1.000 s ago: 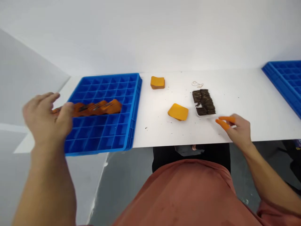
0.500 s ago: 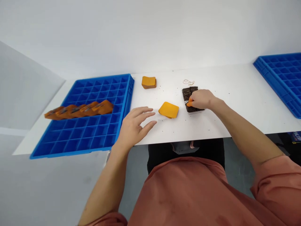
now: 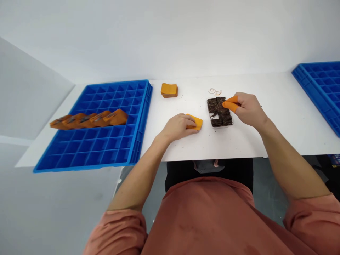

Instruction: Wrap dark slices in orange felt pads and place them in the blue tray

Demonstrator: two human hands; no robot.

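Observation:
My left hand (image 3: pixel 180 126) has its fingers curled over a flat yellow-orange square piece (image 3: pixel 198 123) with rounded corners, lying on the white table. Orange finger covers show on the thumb and forefinger of my right hand (image 3: pixel 245 107). Those two fingertips are pinched on a thin dark brown flake (image 3: pixel 219 107), held over a shallow clear-edged tray (image 3: pixel 222 126). Rows of stacked dark brown flakes (image 3: pixel 225 118) fill most of the tray, and a pale patch of its bottom shows through.
Beyond my left hand sits a stack of yellow-orange pieces (image 3: pixel 169 90). Thin rubber bands (image 3: pixel 214 91) lie behind the tray. A blue compartment crate (image 3: pixel 106 147) at left holds a row of orange pouches (image 3: pixel 91 118). Another blue crate (image 3: pixel 316 90) stands at right. Dark crumbs dot the table.
My left hand has moved right, from open beside the yellow-orange piece onto it. My right hand has drawn up and right out of the tray, lifting a dark brown flake.

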